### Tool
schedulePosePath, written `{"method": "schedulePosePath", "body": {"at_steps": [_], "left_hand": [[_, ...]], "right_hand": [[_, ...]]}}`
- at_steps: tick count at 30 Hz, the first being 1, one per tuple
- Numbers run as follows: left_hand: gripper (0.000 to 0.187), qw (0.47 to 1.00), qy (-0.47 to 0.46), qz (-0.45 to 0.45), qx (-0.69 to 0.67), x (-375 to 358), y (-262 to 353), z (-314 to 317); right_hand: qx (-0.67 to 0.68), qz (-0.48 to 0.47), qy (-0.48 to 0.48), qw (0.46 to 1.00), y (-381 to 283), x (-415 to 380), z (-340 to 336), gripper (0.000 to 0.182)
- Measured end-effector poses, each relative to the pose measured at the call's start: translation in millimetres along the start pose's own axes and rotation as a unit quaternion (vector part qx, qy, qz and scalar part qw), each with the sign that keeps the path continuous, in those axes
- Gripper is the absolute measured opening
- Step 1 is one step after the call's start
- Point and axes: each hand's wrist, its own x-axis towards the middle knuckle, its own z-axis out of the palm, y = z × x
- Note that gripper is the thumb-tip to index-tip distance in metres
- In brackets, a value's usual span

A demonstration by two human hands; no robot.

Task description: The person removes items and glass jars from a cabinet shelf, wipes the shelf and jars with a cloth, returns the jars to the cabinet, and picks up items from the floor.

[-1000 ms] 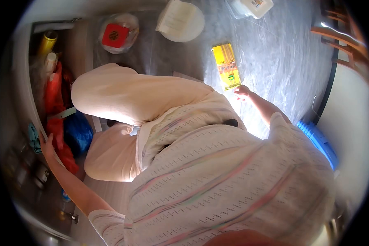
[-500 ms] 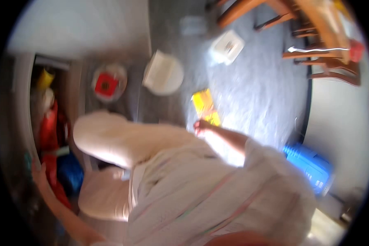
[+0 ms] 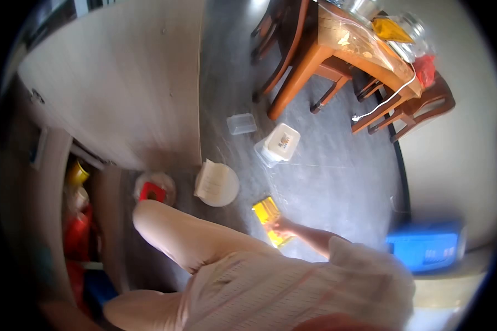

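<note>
My right hand [image 3: 281, 226] is at the yellow packet [image 3: 266, 211] on the grey floor, its fingers closed over the packet's middle. At the dark lower left edge, my left forearm shows only as a blur, and the fingers of my left hand cannot be made out. Beyond my knee stand a round white lid or container [image 3: 229, 185] with a cream sheet on it and a round clear container with a red item [image 3: 152, 192], partly hidden by the knee.
A white-lidded box [image 3: 282, 142] and a clear tub [image 3: 242, 124] are on the floor. Wooden table [image 3: 337, 36] and chairs stand at the upper right. A blue box [image 3: 425, 249] is at the right. An open cabinet [image 3: 111, 220] holds red and yellow items at the left.
The view has shifted, so the floor items appear lower and more of the table shows. My right hand has moved from the packet's near end onto its middle. My left hand has become harder to see.
</note>
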Motion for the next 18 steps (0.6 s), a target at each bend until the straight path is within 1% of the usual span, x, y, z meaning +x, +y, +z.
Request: {"method": "schedulePosePath", "body": {"at_steps": [4,5,8,9,10,11,12,13,18], "left_hand": [[0.055,0.995,-0.036,0.082,-0.052,36,32,32],[0.054,0.993,-0.037,0.093,-0.060,42,35,38],[0.052,0.989,-0.043,0.118,-0.075,61,47,55],[0.051,0.989,-0.043,0.122,-0.076,64,49,58],[0.051,0.988,-0.042,0.124,-0.079,67,50,61],[0.050,0.988,-0.039,0.125,-0.081,71,52,64],[0.049,0.988,-0.035,0.129,-0.084,75,55,66],[0.049,0.987,-0.034,0.130,-0.085,78,57,67],[0.046,0.984,0.002,0.161,-0.079,80,64,65]], "right_hand": [[0.042,-0.037,0.070,0.996,51,27,26,0.021],[0.032,-0.031,0.062,0.997,63,38,29,0.021],[-0.041,-0.022,-0.005,0.999,111,70,23,0.020],[-0.097,-0.038,-0.011,0.994,132,97,32,0.020],[-0.013,-0.031,-0.026,0.999,130,90,31,0.019],[0.007,-0.006,-0.034,0.999,127,90,27,0.023],[-0.029,0.013,-0.038,0.999,104,66,18,0.029],[-0.028,-0.001,-0.041,0.999,99,60,16,0.032],[-0.023,0.014,-0.035,0.999,88,48,14,0.027]]}}
